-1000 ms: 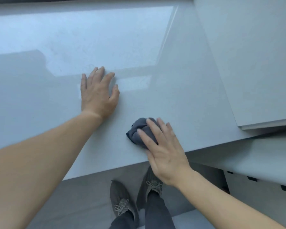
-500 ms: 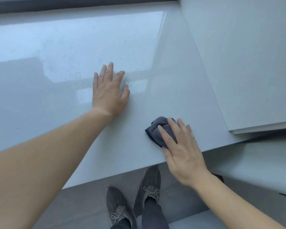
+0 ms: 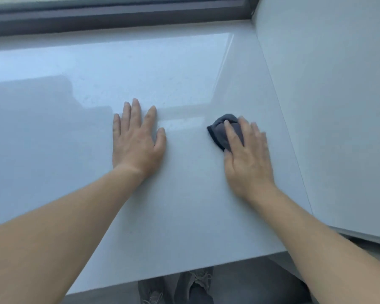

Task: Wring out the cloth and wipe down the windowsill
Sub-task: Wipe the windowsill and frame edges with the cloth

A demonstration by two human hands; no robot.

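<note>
A glossy white windowsill (image 3: pixel 184 73) fills the view. A small bunched dark grey cloth (image 3: pixel 219 130) lies on it right of centre. My right hand (image 3: pixel 247 154) presses flat on the cloth, fingers spread over it, so most of the cloth is hidden under the palm. My left hand (image 3: pixel 137 141) rests flat on the sill to the left of the cloth, fingers apart, holding nothing.
A dark window frame (image 3: pixel 119 18) runs along the back of the sill. A white side wall (image 3: pixel 327 106) rises at the right. The sill's front edge (image 3: pixel 184 275) is near me, with my grey shoes (image 3: pixel 198 284) on the floor below.
My right hand has pushed the cloth away from the front edge toward the window, up level with my left hand. The view has tilted up, showing the window frame.
</note>
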